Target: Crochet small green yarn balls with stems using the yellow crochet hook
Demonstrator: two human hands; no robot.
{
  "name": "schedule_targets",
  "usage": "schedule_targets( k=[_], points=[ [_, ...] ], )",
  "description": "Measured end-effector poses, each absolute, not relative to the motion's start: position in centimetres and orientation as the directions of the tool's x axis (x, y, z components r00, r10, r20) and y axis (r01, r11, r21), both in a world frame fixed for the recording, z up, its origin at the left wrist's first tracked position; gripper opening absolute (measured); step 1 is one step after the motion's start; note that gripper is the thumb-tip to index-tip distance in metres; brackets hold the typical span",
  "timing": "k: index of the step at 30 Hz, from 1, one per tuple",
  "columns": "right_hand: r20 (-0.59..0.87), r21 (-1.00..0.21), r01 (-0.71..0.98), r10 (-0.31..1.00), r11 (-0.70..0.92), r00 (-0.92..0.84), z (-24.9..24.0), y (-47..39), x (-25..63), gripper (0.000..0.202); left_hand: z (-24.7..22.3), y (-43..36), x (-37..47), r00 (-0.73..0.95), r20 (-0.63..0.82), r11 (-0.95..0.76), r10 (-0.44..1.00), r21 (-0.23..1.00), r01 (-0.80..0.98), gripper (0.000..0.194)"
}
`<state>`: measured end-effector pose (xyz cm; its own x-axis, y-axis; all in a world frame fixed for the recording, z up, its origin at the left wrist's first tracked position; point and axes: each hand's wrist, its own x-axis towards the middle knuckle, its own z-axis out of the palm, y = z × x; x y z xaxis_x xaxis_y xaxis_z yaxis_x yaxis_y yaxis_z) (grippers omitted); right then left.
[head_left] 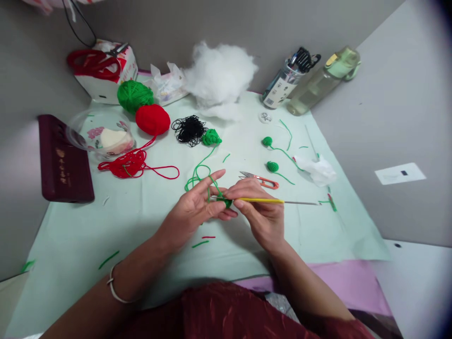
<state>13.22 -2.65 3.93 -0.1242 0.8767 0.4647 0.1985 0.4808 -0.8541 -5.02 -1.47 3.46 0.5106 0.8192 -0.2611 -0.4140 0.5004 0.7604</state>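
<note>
My left hand (pixel 192 207) pinches a small green crochet piece (pixel 227 202) between thumb and fingers, its index finger stretched out with green yarn looped over it. My right hand (pixel 263 212) grips a crochet hook (pixel 266 200) with a yellow handle, whose tip meets the green piece. From the left hand the yarn runs in loose loops to a small green yarn ball (pixel 212 137). Just behind the right hand lie orange thread snips (pixel 268 182), partly covered by it. The fingers hide much of the crochet piece.
A red yarn ball (pixel 153 119), green yarn ball (pixel 134 96), black yarn (pixel 189 130) and white stuffing (pixel 222 73) lie toward the back. Two small green crocheted balls (pixel 267 141) sit at the right. A bottle (pixel 321 84) and pen holder (pixel 282 84) stand back right; a maroon box (pixel 65 160) is left.
</note>
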Motion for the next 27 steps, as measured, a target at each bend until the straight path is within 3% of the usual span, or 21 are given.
schedule_targets(
  k=[3, 9, 14, 23, 27],
  points=[
    [0.431, -0.879, 0.184, 0.898, 0.440, -0.088, 3.8, -2.9, 13.3, 0.019, 3.3, -1.4, -5.3, 0.512, -0.258, 0.502, 0.820, 0.753, -0.425, 0.070],
    [0.501, -0.827, 0.259, 0.863, 0.500, -0.066, 3.6, -3.5, 12.8, 0.032, 3.6, -1.7, -5.4, 0.411, -0.268, 0.439, 0.872, 0.800, -0.410, 0.073],
    [0.482, -0.848, 0.241, 0.876, 0.472, -0.019, 3.4, -3.3, 12.4, 0.027, 3.8, -2.1, -4.9, 0.396, -0.298, 0.456, 0.869, 0.792, -0.405, 0.075],
    [0.276, -0.961, -0.004, 0.957, 0.277, -0.091, 3.2, -2.9, 13.5, 0.011, 3.5, -0.9, -5.8, 0.528, -0.232, 0.494, 0.817, 0.755, -0.431, 0.098],
    [0.322, -0.947, -0.024, 0.937, 0.322, -0.134, 3.3, -3.0, 13.7, 0.013, 3.3, -0.7, -6.3, 0.639, -0.185, 0.540, 0.747, 0.729, -0.420, 0.109]
  ],
)
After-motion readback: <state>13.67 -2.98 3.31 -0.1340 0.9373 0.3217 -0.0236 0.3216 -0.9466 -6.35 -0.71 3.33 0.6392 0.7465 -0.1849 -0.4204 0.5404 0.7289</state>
